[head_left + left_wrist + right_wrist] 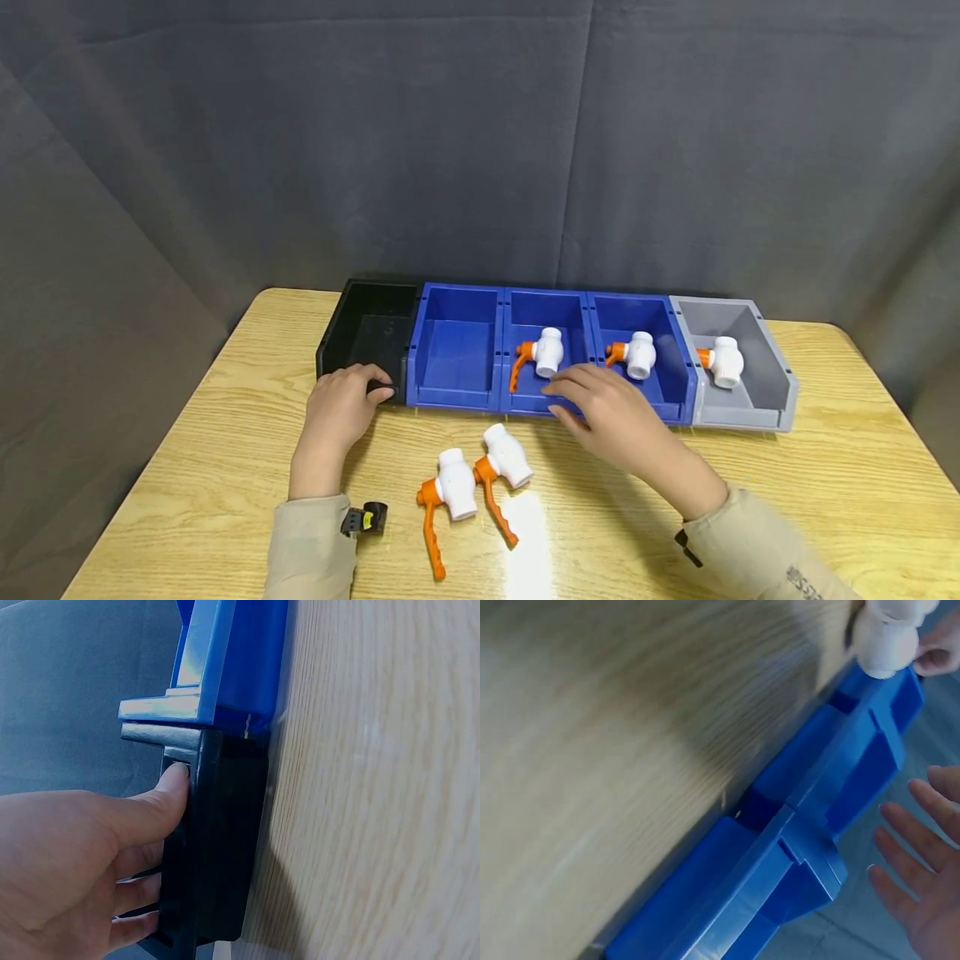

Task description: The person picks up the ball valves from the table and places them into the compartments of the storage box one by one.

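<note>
My left hand [345, 406] grips the front rim of the black bin [324, 354]. In the left wrist view its thumb [174, 787] lies on the outside of the rim and the other fingers go behind it. My right hand [611, 410] hovers by the front edge of a blue bin [525, 403], its fingers spread and holding nothing. In that bin lies a white ball valve [550, 352] with an orange lever. Two more ball valves, a left one [457, 485] and a right one [507, 455], lie on the table between my hands.
Left of the middle blue bin stands a blue bin [459, 354] with nothing visible inside. To the right, another blue bin [667, 412] and a grey bin [780, 375] hold one ball valve each. The bins stand joined in a row on the wooden table [202, 467], before a grey curtain [480, 150].
</note>
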`<state>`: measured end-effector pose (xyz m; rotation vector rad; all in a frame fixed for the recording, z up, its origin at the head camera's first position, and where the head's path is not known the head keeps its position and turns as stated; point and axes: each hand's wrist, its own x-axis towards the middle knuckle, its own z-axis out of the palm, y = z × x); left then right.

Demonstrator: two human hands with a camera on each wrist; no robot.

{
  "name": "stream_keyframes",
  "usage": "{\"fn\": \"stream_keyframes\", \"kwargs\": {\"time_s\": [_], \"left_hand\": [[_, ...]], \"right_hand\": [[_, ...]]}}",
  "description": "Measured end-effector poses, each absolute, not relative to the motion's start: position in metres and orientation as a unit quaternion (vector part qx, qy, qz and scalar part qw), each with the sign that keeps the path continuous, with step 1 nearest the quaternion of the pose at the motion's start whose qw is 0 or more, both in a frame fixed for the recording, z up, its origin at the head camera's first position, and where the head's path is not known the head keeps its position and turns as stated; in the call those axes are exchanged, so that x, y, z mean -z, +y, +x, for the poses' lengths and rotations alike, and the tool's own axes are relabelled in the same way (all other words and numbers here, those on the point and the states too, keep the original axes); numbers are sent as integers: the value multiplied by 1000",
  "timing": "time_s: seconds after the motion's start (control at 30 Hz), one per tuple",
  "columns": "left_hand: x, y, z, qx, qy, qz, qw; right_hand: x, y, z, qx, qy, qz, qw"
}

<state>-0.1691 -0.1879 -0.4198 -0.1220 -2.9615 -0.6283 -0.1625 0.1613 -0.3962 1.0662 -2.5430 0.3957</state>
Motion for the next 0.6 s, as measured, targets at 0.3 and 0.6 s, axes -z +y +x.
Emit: {"fn": "stream_keyframes", "kwargs": {"time_s": [0.3,0.6], "left_hand": [[420,-188,-170,206,-976,-42,54],[421,-189,-169,206,-976,-44,54]], "right_hand": [[398,177,-144,-193,-895,349,200],[397,194,-137,-236,-888,329,217]]}}
